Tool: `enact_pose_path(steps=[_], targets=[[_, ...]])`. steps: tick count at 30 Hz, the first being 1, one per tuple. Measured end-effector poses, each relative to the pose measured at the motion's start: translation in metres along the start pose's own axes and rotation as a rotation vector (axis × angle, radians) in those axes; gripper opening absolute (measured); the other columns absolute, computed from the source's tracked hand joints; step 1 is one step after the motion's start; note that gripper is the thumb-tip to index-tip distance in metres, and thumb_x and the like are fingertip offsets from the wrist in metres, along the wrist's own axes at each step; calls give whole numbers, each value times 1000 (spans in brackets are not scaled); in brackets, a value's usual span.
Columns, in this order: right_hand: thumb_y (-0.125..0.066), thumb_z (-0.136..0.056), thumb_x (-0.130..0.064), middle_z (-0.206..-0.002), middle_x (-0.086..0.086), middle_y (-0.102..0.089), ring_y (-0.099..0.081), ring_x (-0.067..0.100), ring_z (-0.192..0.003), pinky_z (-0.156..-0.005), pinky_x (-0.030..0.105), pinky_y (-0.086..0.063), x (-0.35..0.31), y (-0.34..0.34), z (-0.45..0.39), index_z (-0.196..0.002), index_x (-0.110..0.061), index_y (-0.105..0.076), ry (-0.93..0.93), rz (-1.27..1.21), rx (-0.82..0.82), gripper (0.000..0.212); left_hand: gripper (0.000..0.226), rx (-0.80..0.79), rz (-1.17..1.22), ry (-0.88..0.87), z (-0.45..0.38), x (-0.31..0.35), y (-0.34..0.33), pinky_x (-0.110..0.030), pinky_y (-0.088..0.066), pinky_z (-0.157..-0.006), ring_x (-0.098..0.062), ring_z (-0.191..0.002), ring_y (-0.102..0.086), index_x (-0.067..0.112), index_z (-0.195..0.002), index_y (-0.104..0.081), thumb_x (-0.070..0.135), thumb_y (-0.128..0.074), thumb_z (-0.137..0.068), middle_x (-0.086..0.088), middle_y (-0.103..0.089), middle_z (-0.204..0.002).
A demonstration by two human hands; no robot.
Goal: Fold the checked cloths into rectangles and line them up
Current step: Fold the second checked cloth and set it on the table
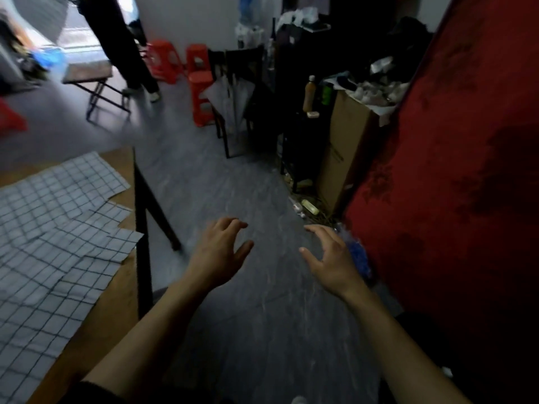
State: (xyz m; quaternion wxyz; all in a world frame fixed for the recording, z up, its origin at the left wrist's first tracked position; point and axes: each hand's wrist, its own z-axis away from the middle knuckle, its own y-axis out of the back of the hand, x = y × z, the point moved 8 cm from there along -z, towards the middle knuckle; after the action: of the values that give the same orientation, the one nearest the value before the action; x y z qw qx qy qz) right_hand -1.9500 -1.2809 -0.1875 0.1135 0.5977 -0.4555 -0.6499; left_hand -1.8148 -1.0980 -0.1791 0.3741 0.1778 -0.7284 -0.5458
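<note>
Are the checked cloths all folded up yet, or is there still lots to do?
Not yet. Done: nothing looks folded. The checked cloths lie spread flat and overlapping on the wooden table, not in neat rectangles or a line. In hand: nothing. The left hand and right hand hang empty over the floor, away from the table. Left: folding every cloth and lining them up.

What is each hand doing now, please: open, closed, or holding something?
Left hand: open, fingers loosely curled, holding nothing, over the floor.
Right hand: open, fingers loosely curled, holding nothing.
</note>
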Motion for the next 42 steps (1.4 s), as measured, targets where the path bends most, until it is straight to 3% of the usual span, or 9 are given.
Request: enact_pose_path(steps=[7,13,20,23,27,34,42], targets=[[-66,-90,-31,-136,-2,-51,-42,14,-129,-105,20,-28,-10,-14,-79,-133,-17,-54,156,27,-118,47,47,87,-29,194,-23,-34,10,-34,-41,-103,-16,-127,-46,26,-133,-52,50,-54,-92,2,-49,-139],[-67,-89,-30,-133,2,-53,-47,20,-126,-106,28,-34,-27,-68,-157,-132,-17,-55,238,45,-218,46,46,147,15,307,-63,-96,-1,-34,-43,-101,-14,-123,-48,28,-132,-52,51,-53,-92,5,-50,-135],[-65,-90,-35,-135,1,-53,-47,20,-127,-109,42,-38,-109,-116,-270,-134,-19,-53,380,99,-248,49,46,258,103,406,-128,-180,29,-32,-41,-102,-15,-124,-47,24,-131,-53,47,-57,-91,3,-50,-135],[-65,-90,-36,-135,0,-53,-47,20,-127,-108,41,-39,-126,-148,-300,-134,-20,-53,399,112,-285,48,45,285,78,448,-136,-217,43,-28,-38,-98,-16,-121,-47,23,-132,-53,45,-58,-92,3,-50,-135],[-65,-90,-36,-137,0,-52,-46,19,-128,-109,40,-39,-145,-198,-317,-135,-20,-52,441,106,-412,49,45,297,103,552,-122,-264,47,-39,-48,-96,-17,-117,-51,24,-128,-55,47,-57,-90,2,-53,-132],[-64,-91,-35,-137,-2,-50,-43,14,-129,-110,34,-37,-188,-263,-363,-136,-22,-50,532,33,-552,49,42,309,103,737,-111,-322,44,-32,-46,-97,-16,-113,-49,21,-127,-57,43,-60,-90,1,-55,-126],[-63,-91,-36,-138,-4,-50,-44,13,-130,-110,35,-39,-200,-315,-460,-136,-25,-49,621,-49,-645,48,39,352,79,868,-180,-358,48,-25,-41,-92,-11,-111,-48,23,-126,-56,40,-60,-92,5,-53,-124]])
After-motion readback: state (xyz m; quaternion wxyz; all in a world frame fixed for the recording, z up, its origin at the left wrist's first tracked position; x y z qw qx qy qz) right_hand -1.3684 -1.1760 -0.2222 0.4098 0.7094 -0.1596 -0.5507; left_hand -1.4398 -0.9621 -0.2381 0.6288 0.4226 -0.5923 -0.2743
